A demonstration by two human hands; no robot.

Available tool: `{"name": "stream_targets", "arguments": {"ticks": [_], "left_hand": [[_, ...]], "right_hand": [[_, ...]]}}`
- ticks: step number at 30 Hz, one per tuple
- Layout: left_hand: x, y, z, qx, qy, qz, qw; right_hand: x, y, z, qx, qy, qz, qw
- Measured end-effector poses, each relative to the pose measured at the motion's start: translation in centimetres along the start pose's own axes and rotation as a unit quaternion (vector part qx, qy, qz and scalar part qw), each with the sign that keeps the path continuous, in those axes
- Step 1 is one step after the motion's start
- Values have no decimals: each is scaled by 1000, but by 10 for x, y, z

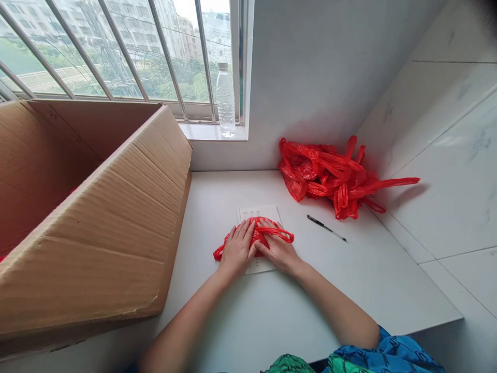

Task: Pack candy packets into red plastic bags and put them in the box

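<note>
A crumpled red plastic bag (261, 237) lies on a white sheet or booklet (267, 266) with dark printed characters, its middle hidden by the bag and hands. Flat on the bag's left part rests my left hand (236, 249), fingers stretched out and pointing away from me. My right hand (282, 253) presses on the bag's right part, its fingers laid out beneath a loose red handle loop. The two thumbs nearly meet at the near side of the bag. Neither hand is wrapped around it.
A large open cardboard box (128, 228) fills the left, with some red inside. A pile of red plastic bags (330, 173) lies at the back right against the wall. A black pen (326, 227) is on the white table (217, 197). A clear bottle (225, 101) stands on the windowsill.
</note>
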State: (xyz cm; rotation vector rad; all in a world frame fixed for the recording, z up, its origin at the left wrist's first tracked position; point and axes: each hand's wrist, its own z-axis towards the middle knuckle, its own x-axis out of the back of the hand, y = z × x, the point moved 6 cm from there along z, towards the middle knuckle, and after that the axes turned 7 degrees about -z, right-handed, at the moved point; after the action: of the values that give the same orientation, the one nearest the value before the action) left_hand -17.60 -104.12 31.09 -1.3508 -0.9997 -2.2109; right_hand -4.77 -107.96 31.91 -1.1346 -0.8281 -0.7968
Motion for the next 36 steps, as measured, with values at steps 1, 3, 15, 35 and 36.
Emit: {"name": "stream_targets", "arguments": {"ticks": [1, 3, 15, 35, 36], "left_hand": [[0, 0, 0, 1, -1, 0, 1000], [-1, 0, 0, 2, -4, 1, 1000], [-1, -2, 0, -2, 0, -8, 1000], [-1, 0, -1, 6, -10, -3, 1000], [-1, 0, -1, 7, -12, 0, 1000]], "right_hand": [[1, 0, 0, 0, 1, 0, 1000], [2, -2, 0, -1, 3, -1, 1000], [3, -1, -1, 0, 0, -5, 1000], [4, -3, -1, 2, 3, -1, 1000], [5, -4, -1, 4, 4, -2, 1000]]}}
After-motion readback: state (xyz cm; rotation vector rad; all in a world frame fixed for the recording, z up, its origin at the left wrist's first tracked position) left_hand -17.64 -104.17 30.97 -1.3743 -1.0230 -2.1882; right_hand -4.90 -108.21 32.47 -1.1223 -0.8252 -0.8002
